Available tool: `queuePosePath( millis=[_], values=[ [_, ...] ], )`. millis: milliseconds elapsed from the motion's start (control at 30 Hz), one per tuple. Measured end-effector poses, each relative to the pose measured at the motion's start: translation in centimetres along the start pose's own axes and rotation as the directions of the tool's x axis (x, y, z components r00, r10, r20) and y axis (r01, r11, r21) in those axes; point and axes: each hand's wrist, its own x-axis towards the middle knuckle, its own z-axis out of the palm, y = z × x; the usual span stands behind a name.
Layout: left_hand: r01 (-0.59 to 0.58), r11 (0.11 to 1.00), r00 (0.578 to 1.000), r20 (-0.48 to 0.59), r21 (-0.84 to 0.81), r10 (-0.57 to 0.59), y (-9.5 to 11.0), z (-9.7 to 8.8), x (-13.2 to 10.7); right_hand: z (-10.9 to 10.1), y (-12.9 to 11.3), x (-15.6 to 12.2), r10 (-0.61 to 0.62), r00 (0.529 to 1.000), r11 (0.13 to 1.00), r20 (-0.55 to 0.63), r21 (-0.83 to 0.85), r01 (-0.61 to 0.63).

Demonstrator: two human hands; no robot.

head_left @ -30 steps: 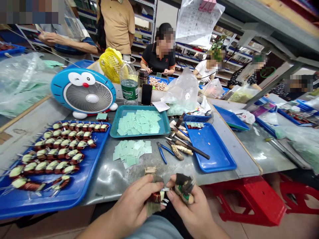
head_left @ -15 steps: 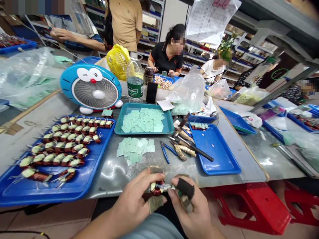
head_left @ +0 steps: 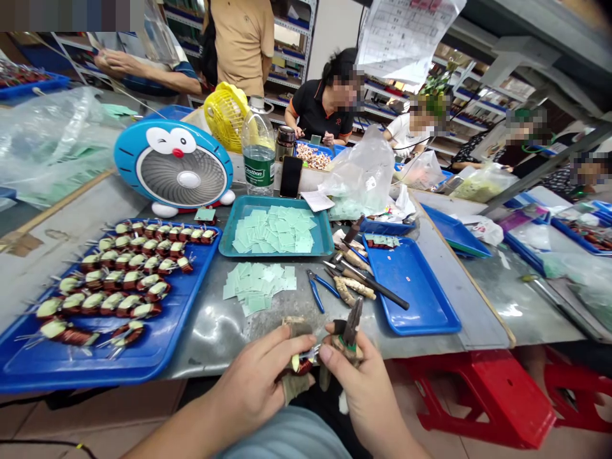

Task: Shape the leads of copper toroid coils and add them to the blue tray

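Note:
My left hand [head_left: 258,382] is closed round a small copper-wound coil [head_left: 301,364] just below the table's front edge, its fingertips wrapped in tape. My right hand [head_left: 361,389] pinches the coil's wire leads and also grips a tool with dark jaws [head_left: 352,322] that point upward. Both hands meet in front of the metal table [head_left: 215,338]. A blue tray [head_left: 57,366] at the left holds several rows of finished coils [head_left: 124,274]. Loose green paper squares [head_left: 261,284] lie on the table ahead of my hands.
A teal tray [head_left: 229,245] holds more green squares. Blue-handled pliers [head_left: 315,290] and other tools [head_left: 356,277] lie beside an almost bare blue tray [head_left: 411,287]. A cartoon-faced fan [head_left: 174,169], a water bottle [head_left: 258,156], a phone [head_left: 291,176] and plastic bags [head_left: 361,175] stand behind. Several people work opposite. Red stools [head_left: 482,398] stand at right.
My right hand has turned so the tool's jaws now stick up instead of lying along my fingers. The left hand has kept hold of the coil, shifting slightly.

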Motion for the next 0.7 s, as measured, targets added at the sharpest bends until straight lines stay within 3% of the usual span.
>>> queuePosePath(
  millis=[133,233,400,467,567,700],
  values=[
    [-0.021,0.999,0.998,-0.064,0.025,0.022,0.1,0.1,-0.1,0.3,-0.5,0.1,0.058,0.997,0.992,0.046,0.106,-0.062],
    [0.002,1.0,0.993,-0.122,-0.017,-0.004,0.7,0.1,0.4,0.9,-0.6,-0.4,0.055,0.998,0.989,0.015,0.139,-0.057],
    [0.074,0.98,0.984,-0.144,-0.186,-0.102,1.7,0.0,1.0,2.6,0.4,-2.5,-0.134,0.964,0.991,-0.23,-0.033,0.13],
    [0.092,0.972,0.982,-0.144,-0.218,-0.125,1.7,-0.1,1.1,2.8,0.9,-3.0,-0.205,0.945,0.976,-0.254,-0.131,0.177],
    [0.104,0.967,0.985,-0.109,-0.233,-0.133,1.5,-0.4,1.1,1.8,0.9,-2.6,-0.241,0.954,0.955,-0.179,-0.218,0.2],
    [0.1,0.975,0.991,-0.066,-0.197,-0.115,0.9,-0.6,1.3,-1.3,-0.7,-1.5,-0.25,0.968,0.894,-0.009,-0.386,0.227]
  ],
)
